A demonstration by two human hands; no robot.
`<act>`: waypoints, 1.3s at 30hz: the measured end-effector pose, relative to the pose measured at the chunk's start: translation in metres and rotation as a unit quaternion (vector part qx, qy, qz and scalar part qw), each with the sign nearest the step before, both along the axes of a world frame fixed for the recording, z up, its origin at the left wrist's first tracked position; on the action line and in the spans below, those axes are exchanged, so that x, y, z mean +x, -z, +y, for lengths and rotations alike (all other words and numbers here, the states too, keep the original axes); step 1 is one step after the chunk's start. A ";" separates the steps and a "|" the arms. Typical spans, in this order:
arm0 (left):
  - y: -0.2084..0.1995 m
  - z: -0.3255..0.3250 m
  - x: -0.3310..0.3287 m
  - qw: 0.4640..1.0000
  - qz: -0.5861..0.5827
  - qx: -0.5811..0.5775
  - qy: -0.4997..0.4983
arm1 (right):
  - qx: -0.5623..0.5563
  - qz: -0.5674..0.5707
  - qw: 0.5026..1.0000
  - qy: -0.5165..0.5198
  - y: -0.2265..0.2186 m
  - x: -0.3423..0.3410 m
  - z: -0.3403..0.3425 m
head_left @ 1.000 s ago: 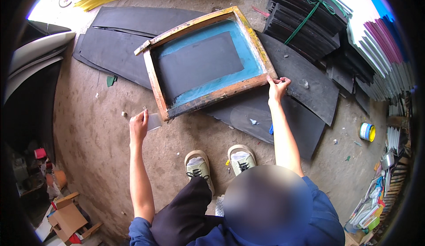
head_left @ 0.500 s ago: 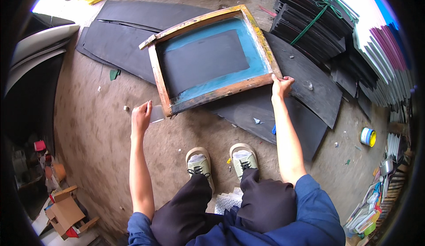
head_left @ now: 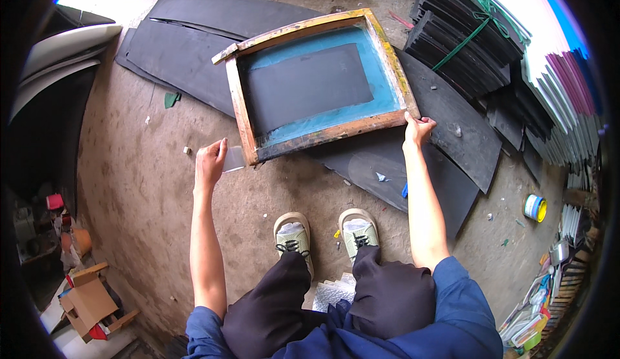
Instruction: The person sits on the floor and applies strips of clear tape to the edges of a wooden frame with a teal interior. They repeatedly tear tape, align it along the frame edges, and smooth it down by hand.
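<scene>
A wooden-framed printing screen [head_left: 387, 68], its blue mesh bordering a dark rectangle, is tilted over black foam sheets [head_left: 187, 49]. My right hand [head_left: 418, 128] is closed on its near right corner, thumb on top of the wood. Off the near left corner, my left hand [head_left: 210, 164] is closed like a fist. A small clear plastic piece [head_left: 234, 159] shows between that hand and the frame; it appears pinched at the fingers, though the grip itself is hidden.
Tied stacks of black sheets [head_left: 465, 49] stand at the far right. A blue and yellow can [head_left: 535, 208] lies on the concrete floor. Cardboard boxes [head_left: 90, 304] sit at the lower left. My shoes [head_left: 358, 233] are close below the screen.
The whole view has shifted slightly. My hands and the screen keep nearly the same places relative to each other, with both hands still closed.
</scene>
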State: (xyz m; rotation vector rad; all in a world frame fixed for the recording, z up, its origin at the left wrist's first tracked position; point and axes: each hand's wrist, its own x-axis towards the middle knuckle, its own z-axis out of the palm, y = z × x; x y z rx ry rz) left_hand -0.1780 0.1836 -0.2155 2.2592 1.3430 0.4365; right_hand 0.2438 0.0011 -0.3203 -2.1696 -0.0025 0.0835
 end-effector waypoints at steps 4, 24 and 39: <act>0.000 0.003 -0.002 1.000 0.026 0.007 0.008 | -0.030 0.041 0.999 0.006 -0.008 -0.003 0.002; 0.072 0.000 -0.011 0.952 0.274 0.108 0.082 | -0.077 0.261 0.948 -0.166 0.014 0.031 -0.022; 0.071 -0.022 0.038 0.949 0.197 -0.235 -0.070 | 0.075 0.186 0.970 -0.135 0.034 0.083 0.030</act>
